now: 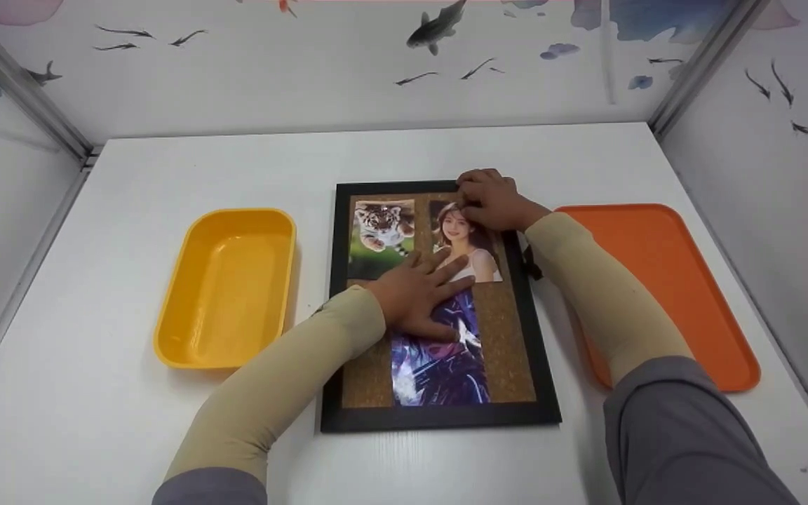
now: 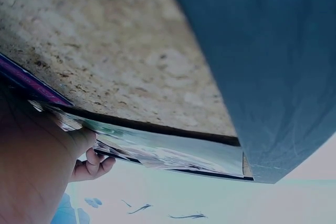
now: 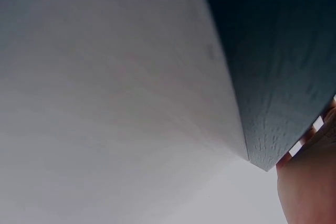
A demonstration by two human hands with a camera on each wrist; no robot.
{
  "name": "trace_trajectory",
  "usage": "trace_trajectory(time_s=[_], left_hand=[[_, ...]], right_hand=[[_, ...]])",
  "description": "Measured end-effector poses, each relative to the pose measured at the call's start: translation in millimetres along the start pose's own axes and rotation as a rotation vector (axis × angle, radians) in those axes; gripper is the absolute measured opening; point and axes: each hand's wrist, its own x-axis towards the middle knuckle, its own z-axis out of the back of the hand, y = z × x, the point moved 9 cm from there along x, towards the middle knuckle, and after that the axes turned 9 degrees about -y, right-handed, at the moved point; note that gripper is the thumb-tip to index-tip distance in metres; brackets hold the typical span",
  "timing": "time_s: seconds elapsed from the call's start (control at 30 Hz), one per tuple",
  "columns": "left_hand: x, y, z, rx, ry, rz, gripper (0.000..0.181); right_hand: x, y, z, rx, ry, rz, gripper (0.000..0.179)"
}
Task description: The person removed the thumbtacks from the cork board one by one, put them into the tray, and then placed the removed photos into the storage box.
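Observation:
A cork board with a black frame lies on the white table and bears three photo prints. My left hand is spread flat on it, fingers outstretched over the lower edge of the portrait photo and the top of the purple-blue print. Up at the board's top right corner, my right hand bends its fingers over the portrait photo's upper part. Whatever lies under those fingertips is hidden. Left of the portrait is a tiger photo. In the left wrist view, the right hand's fingers look curled at the photos.
A yellow tray stands left of the board, close to my left forearm. An orange tray lies to the right, partly under my right sleeve. A small black thing sits beside the frame's right edge. Printed wall panels enclose the table.

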Motion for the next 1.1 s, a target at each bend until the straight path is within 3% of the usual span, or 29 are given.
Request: trace_trajectory(time_s=[0.27,0.5,1.1], left_hand=[[-0.8,0.2,0.6,0.003,0.007,0.000,0.094],[3.6,3.3,-7.8,0.026,0.027,0.005,0.096],[1.2,1.5,-3.3,0.023,0.005,-0.006,0.095]], right_hand=[[-0.9,2.7,0.9,0.011,0.006,-0.002,0.012],[-1.1,0.4,-1.0,0.010,0.014,0.000,0.011],[-2.4,2.6,1.2,0.029,0.012,-0.014,0.011]])
